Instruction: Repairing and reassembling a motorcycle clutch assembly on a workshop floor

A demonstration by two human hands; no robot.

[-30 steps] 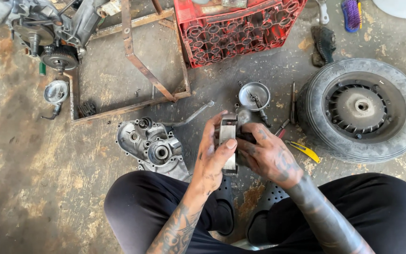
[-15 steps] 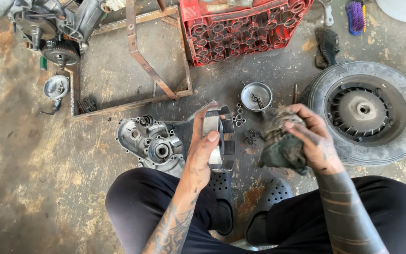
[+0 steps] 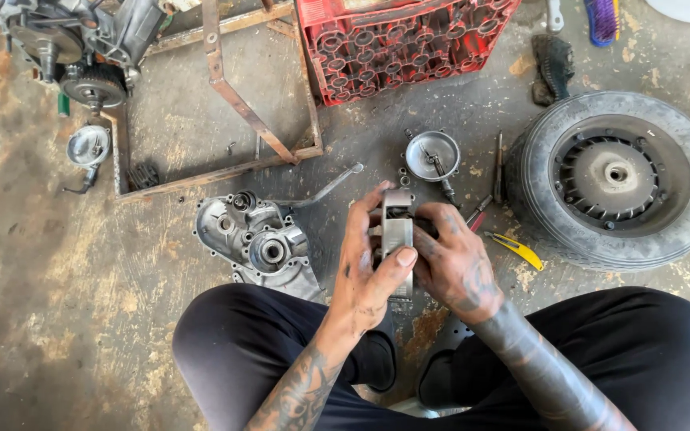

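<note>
The round metal drum part (image 3: 397, 239) is sitting on edge between both hands, just above the person's crossed legs and to the right of the grey engine cover (image 3: 257, 243), which serves as the landmark here. Going big to small: the tyred wheel (image 3: 616, 179) is lying flat far right of the engine cover, the red plastic crate (image 3: 401, 36) is standing up and right of it, the rusty metal frame (image 3: 217, 104) is lying directly above it, and a partly stripped engine block (image 3: 81, 48) is sitting up and left of it. The left hand (image 3: 369, 271) is wrapping the drum from the near side, thumb pressing over its rim, fingers closed on it. The right hand (image 3: 457, 267) is cupping the far face, fingers curled against it; whether it is pinching something small there cannot be told. A shallow metal bowl (image 3: 433, 154) is resting right of the cover, beyond the hands, and a yellow-handled tool (image 3: 518, 251) is lying further right, by the wheel. Judging by the grip, the step looks like inspecting or working the drum in hand; any next move would call for a steady left hold while the right fingers are turning or pulling at the hidden face.
</note>
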